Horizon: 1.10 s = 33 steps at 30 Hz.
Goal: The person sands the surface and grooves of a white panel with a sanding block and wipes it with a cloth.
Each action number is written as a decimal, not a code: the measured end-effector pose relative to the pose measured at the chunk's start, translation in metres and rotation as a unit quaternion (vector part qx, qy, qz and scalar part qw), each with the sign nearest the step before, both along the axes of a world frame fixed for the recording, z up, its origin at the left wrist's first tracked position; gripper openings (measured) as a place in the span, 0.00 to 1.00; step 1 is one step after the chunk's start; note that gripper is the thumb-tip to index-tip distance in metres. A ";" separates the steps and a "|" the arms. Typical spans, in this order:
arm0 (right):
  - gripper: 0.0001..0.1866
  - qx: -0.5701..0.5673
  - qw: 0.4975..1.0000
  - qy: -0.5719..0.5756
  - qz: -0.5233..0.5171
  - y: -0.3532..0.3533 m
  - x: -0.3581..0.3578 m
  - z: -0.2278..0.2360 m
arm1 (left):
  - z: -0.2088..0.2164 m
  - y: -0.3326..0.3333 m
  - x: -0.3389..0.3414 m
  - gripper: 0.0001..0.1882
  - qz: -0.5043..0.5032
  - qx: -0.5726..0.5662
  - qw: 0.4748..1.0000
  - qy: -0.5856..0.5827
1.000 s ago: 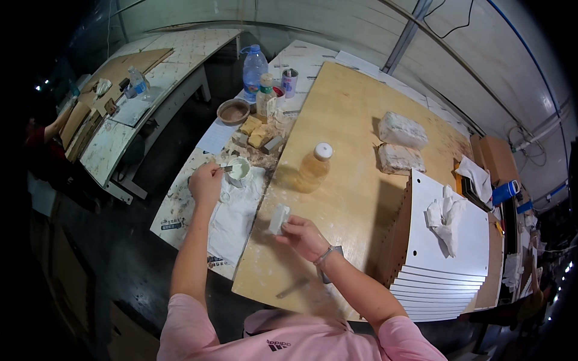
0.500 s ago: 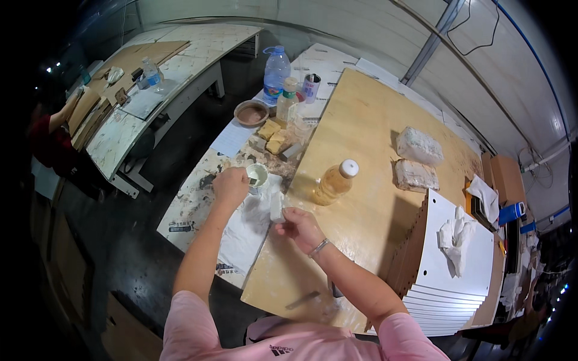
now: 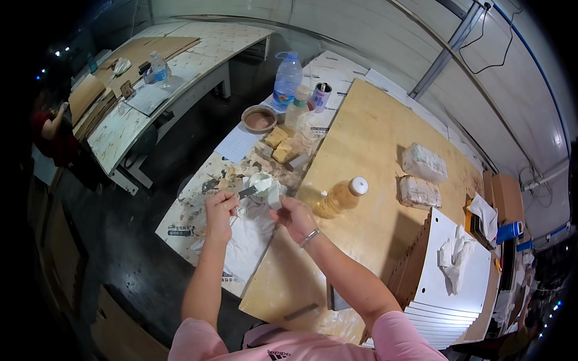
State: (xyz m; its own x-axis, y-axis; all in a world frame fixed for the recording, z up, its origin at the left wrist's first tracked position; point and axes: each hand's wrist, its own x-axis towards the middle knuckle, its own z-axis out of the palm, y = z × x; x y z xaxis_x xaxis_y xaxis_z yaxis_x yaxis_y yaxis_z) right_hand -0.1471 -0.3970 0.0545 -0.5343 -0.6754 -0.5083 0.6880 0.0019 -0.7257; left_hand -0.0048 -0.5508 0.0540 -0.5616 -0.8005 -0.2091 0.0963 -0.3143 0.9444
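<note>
My left hand [image 3: 220, 212] is closed around a small dark flat-bladed scraper [image 3: 247, 192]. Its blade reaches to the rim of a cup [image 3: 261, 180] with pale paste in it. Between the thumb and fingers of my right hand [image 3: 293, 218] is a small white rectangular piece [image 3: 275, 196], held upright just right of the cup. Beneath both hands a white cloth or plastic sheet [image 3: 245, 237] covers part of the stained table. A bottle of yellowish liquid [image 3: 342, 198] with a white cap stands right of my right hand.
Beyond the cup are yellow sponges [image 3: 279, 144], a brown bowl [image 3: 259, 119], a large blue water bottle [image 3: 288, 81] and a can [image 3: 321, 96]. Two wrapped blocks [image 3: 423, 175] lie on the wooden board [image 3: 373, 132]. White panels [image 3: 445, 265] are stacked at right. A person [image 3: 53, 135] stands far left.
My left hand has drawn back toward me, bringing the scraper blade out to the cup's rim. My right hand has brought the white piece closer to the cup.
</note>
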 end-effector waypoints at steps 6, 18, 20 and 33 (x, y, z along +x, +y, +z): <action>0.10 -0.016 0.999 -0.027 -0.008 -0.008 0.002 0.001 | -0.016 0.021 0.005 0.02 -0.039 -0.130 0.991 -0.020; 0.11 -0.033 0.999 -0.020 -0.006 -0.004 -0.001 -0.005 | -0.031 0.038 0.003 0.05 0.003 -0.140 0.990 -0.011; 0.12 -0.029 0.999 -0.017 0.003 -0.003 0.005 0.000 | -0.041 0.024 -0.003 0.04 0.030 -0.157 0.987 -0.004; 0.10 -0.036 0.999 -0.030 0.022 0.007 0.003 -0.007 | -0.057 0.018 -0.013 0.03 0.054 -0.173 0.983 -0.016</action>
State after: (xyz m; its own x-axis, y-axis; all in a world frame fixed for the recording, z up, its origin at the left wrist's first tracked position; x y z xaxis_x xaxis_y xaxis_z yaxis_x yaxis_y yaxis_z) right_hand -0.1436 -0.3900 0.0479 -0.4739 -0.7330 -0.4879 0.7301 -0.0174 -0.6831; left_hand -0.0178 -0.5328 -0.0033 -0.4661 -0.8820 0.0698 0.0795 0.0368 0.9962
